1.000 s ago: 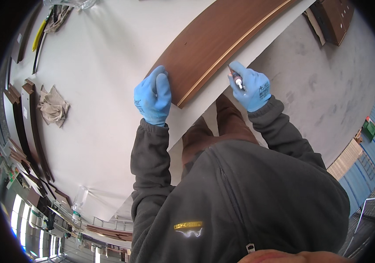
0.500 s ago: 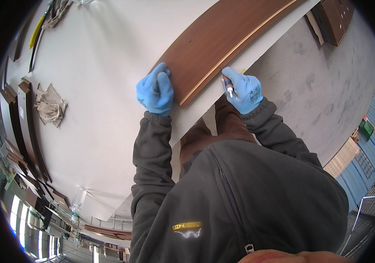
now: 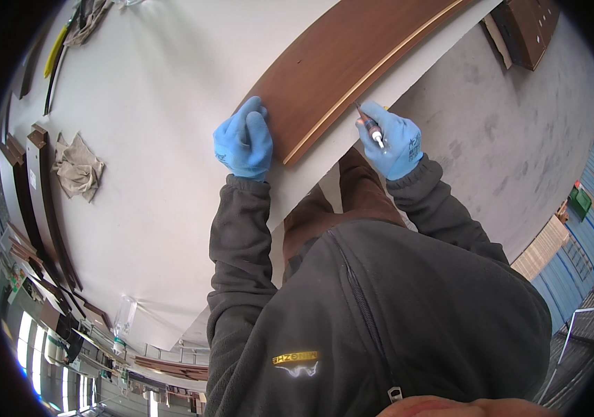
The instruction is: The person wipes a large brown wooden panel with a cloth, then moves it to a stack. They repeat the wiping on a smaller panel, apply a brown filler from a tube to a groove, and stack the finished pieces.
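A long brown wooden board [image 3: 325,76] lies slantwise on the white tabletop [image 3: 165,132], with a paler, shiny strip along its near edge. My left hand [image 3: 243,142], in a light blue glove, is closed at the board's near left end, its fingers curled against the end edge. In my right hand [image 3: 396,142], gloved alike, is a slim pen-like tool [image 3: 372,128] with a dark thin tip, a brownish body and a white end. Its tip points up toward the board's near edge, a small gap away from it.
A crumpled beige cloth [image 3: 78,167] lies at the left, beside dark brown strips [image 3: 47,187]. A yellow-handled tool [image 3: 55,52] is at the far left. Beyond the table's right edge, a brown box-like stack [image 3: 525,31] stands over the grey floor [image 3: 491,139].
My right hand has moved slightly right, and the pen-like tool's tip has drawn back from the board's near edge. My left hand stays at the board's end.
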A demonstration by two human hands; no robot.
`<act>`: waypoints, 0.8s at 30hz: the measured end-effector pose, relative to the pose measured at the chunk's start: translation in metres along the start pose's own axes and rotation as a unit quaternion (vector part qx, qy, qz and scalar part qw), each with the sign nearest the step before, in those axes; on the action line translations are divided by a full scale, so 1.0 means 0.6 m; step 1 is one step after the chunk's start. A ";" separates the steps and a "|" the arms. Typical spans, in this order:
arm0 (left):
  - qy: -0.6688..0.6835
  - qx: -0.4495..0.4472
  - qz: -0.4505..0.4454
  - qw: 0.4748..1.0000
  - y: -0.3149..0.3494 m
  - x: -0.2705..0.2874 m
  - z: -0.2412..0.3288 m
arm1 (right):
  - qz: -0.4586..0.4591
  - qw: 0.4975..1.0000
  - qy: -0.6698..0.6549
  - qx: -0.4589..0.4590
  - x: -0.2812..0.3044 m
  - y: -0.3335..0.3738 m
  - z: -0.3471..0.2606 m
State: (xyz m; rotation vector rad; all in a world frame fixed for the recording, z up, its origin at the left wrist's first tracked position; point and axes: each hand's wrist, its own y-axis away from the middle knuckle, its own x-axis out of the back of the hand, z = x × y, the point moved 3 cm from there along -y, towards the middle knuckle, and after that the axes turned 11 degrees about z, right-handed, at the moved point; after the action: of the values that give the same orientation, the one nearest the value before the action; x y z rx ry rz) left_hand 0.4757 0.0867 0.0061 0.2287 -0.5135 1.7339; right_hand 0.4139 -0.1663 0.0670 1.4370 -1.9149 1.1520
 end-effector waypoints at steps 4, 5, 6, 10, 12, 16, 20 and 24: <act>0.000 0.008 0.002 1.000 0.001 -0.001 -0.002 | -0.085 0.995 0.034 -0.033 -0.015 0.004 0.008; 0.003 0.012 0.003 1.000 0.001 -0.002 -0.003 | -0.074 0.997 0.017 -0.016 -0.016 0.007 0.000; 0.001 0.009 0.005 1.000 0.001 -0.002 -0.004 | -0.058 0.998 0.003 0.002 -0.014 0.009 -0.008; -0.003 0.006 0.007 1.000 0.001 -0.003 -0.005 | -0.106 0.992 -0.060 -0.026 -0.020 0.022 -0.024; -0.004 0.007 0.007 1.000 0.001 -0.002 -0.005 | -0.099 0.994 -0.043 -0.032 -0.018 0.021 -0.018; -0.005 0.008 0.007 1.000 0.001 -0.001 -0.005 | -0.075 0.997 -0.004 -0.027 -0.013 0.012 0.000; -0.007 0.009 0.000 1.000 -0.001 -0.002 -0.007 | -0.110 0.993 -0.039 -0.013 -0.015 0.010 -0.023; -0.008 0.003 0.010 1.000 0.000 0.000 -0.005 | -0.056 0.791 -0.389 -0.469 -0.010 0.012 -0.019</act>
State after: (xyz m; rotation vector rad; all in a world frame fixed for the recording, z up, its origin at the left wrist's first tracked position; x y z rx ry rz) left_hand 0.4760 0.0880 0.0032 0.2426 -0.5225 1.7539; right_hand 0.4081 -0.1526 0.0660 1.4240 -2.2926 -0.5984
